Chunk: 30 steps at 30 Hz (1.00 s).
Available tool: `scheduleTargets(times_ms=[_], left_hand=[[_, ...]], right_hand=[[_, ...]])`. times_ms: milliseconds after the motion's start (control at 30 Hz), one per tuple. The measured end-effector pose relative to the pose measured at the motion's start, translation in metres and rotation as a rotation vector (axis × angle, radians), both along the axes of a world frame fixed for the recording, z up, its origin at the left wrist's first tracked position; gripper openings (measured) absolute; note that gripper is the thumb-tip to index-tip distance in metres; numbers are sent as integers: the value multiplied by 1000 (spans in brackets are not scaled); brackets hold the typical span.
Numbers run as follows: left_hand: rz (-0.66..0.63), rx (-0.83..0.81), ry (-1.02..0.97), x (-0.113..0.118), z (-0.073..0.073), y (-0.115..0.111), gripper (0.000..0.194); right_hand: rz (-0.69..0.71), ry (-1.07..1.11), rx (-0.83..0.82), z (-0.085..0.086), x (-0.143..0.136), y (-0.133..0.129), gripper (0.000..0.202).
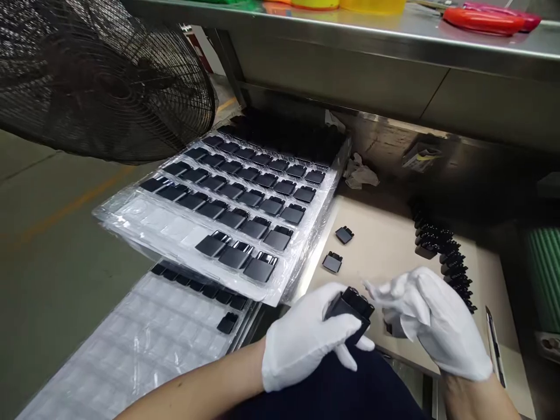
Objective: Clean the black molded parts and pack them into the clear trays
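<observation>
Both my hands wear white gloves. My left hand (pixel 301 335) is closed around a flat black plastic part (pixel 356 309) with rounded knobs along its top edge. Just right of it, my right hand (pixel 455 329) pinches a crumpled white cloth (pixel 405 300), apart from the part. Two similar black parts (pixel 332 262) lie on the beige board beyond my hands. A dark piece below the cloth is mostly hidden. To the left, a clear plastic tray (pixel 161 219) holds rows of such parts, with several bare pockets in its nearer rows.
A second tray (pixel 131 350) sits lower left, mostly unfilled. Several black parts (pixel 450 256) stand in a line on the board's right side, near a pen-like tool (pixel 493 344). A large fan (pixel 105 81) stands upper left. A metal shelf (pixel 350 38) crosses above. Crumpled white paper (pixel 361 174) lies behind.
</observation>
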<state>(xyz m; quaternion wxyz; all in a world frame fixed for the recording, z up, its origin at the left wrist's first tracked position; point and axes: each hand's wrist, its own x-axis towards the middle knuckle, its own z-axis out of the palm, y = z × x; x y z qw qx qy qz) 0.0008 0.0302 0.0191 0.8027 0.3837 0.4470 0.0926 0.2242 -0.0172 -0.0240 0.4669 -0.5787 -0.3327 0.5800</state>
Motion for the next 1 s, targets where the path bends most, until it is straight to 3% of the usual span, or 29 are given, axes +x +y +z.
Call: scheduleTargets(times_ms=[167,333,467,667,833,1000], left_hand=[[22,-16,-43,1,2,-1,19],[12,-51,-60,3,0,-2,15],[22,-39,-30,6,1,-3,13],[17,-6,60,11,0,-3,11],[28,7,95,11,-6,-5,15],[35,-53,55,5,-7,-5,15]], right_hand=[[139,61,-63,20,-16,-17,24],[154,-469,161,27,-21,-17,19],[279,-675,323,30,-26,-14,18],[377,-839,273,30,-36,-9,26],[365,-1004,279,22,-34,-7,24],[184,-1000,159,12,-20,-1,25]])
